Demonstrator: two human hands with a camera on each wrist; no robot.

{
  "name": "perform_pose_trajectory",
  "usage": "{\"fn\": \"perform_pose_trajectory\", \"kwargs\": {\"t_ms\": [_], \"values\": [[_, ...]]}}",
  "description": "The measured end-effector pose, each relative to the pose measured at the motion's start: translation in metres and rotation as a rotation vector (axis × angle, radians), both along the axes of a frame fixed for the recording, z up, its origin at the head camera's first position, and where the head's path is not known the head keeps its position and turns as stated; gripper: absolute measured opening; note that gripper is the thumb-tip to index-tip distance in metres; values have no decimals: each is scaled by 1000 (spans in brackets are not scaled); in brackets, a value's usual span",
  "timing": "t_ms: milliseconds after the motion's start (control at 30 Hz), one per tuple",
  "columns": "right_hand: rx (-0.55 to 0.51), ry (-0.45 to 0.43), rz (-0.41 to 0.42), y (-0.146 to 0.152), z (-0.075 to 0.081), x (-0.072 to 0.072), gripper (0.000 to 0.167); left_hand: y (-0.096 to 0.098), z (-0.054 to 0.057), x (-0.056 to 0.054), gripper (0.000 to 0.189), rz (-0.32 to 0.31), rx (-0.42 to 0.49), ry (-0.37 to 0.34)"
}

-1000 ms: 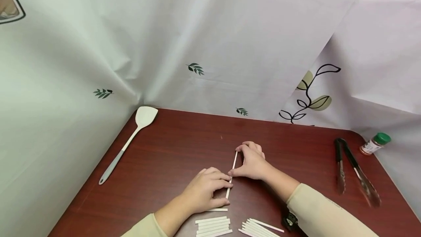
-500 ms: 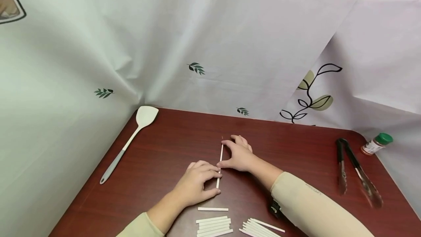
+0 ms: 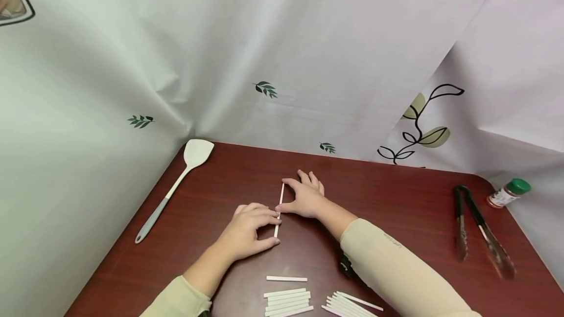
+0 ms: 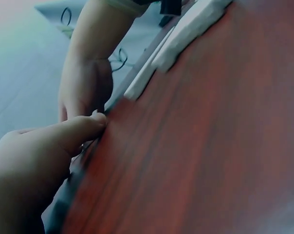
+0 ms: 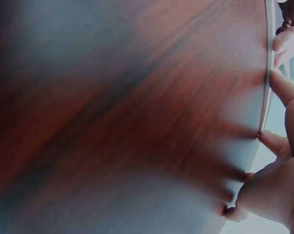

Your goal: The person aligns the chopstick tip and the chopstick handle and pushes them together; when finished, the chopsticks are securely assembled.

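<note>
Lying mid-table [image 3: 374, 199], the slim white stick [image 3: 282, 193], possibly two end to end, looks light, stiff and snappable, best held lightly by its ends, as left hand [image 3: 246, 229] and right hand [image 3: 306, 199] pinch it lengthwise.

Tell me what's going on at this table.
A person's left hand and right hand hold what look like two thin white sticks end to end, left nearer, right farther. Closer in on the table lie a lone stick, a row of sticks side by side and, to its right, a looser bunch.
</note>
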State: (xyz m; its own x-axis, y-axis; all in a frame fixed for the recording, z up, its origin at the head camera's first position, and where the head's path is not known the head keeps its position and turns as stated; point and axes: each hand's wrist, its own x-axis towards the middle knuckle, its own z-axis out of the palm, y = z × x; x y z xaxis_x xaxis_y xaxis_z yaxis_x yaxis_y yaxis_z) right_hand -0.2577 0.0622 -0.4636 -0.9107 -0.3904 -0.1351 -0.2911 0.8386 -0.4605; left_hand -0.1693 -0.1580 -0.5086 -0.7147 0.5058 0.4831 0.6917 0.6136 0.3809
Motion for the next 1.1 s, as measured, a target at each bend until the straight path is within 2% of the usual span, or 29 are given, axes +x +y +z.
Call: {"fn": "perform_pose_trajectory", "kwargs": {"t_ms": [200,367,667,867,1000,1100], "values": [[6,-11,3,-12,-4,-10,88,-17,-1,-13,42,-4,23,-14],[11,-40,2,-17,-10,-18,91,-25,-1,-18,42,-13,44,-41],[84,-38,28,-20,-9,-18,86,-28,-2,-20,41,-2,59,-41],[83,-22,28,-22,-9,-16,85,-28,-2,-20,41,-4,84,-37],[46,-1,21,-19,-10,-15,82,-27,-3,-21,41,-10,96,-31],[-19,16,26,-14,-12,-15,77,-27,-3,-20,43,-5,111,-39]]}}
